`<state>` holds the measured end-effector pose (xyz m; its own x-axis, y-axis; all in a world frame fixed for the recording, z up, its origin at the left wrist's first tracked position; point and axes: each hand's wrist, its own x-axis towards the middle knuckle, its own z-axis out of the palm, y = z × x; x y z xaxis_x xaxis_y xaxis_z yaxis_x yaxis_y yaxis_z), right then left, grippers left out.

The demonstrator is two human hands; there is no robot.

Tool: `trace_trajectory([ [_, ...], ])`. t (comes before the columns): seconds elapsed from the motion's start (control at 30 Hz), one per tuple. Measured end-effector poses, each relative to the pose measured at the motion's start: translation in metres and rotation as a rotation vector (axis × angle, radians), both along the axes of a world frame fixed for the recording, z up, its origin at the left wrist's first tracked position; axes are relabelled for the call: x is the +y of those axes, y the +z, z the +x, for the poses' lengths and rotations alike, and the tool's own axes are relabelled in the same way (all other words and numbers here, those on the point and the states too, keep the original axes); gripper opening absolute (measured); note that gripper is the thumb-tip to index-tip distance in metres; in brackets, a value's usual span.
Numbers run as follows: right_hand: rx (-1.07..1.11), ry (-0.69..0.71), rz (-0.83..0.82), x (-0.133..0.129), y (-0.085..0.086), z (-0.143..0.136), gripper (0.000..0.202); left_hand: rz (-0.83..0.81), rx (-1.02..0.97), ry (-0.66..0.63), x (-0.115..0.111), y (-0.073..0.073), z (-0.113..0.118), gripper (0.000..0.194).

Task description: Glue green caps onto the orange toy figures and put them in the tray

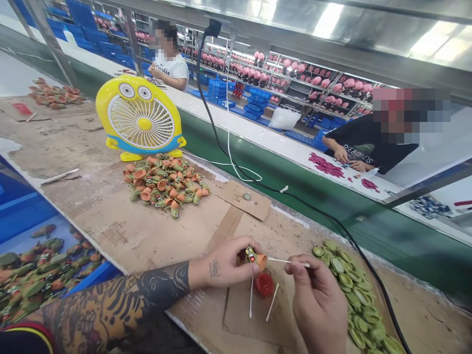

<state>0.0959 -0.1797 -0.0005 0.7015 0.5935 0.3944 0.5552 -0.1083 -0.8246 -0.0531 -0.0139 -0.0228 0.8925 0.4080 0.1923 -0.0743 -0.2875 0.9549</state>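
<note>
Progress: seems midway. Heap of figures (162,184) by fan (145,124), whether finished cannot tell. Left hand (223,261) pinches one figure (251,254) between thumb and fingers, just above red pot (272,286); right hand (320,305), fingers closed on swab (279,260), tip at figure's orange end. Green discs (362,296) loose, far right.

Containers: blue bin (96,276) holds green, orange pieces (51,245); pot holds red stuff.
</note>
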Motion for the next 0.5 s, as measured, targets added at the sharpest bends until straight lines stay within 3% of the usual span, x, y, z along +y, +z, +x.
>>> trace_trajectory([
  [0.1,0.013,-0.002,-0.064,-0.012,-0.001,0.010,0.026,-0.233,-0.030,0.008,0.002,-0.009,0.005,0.032],
  [0.27,-0.033,0.176,-0.345,-0.018,-0.011,0.009,0.034,-0.589,-0.088,-0.019,0.004,-0.010,0.012,0.049],
  [0.5,-0.089,0.231,-0.435,-0.012,-0.024,0.005,0.038,-0.733,-0.086,0.028,0.006,-0.001,0.013,0.053],
])
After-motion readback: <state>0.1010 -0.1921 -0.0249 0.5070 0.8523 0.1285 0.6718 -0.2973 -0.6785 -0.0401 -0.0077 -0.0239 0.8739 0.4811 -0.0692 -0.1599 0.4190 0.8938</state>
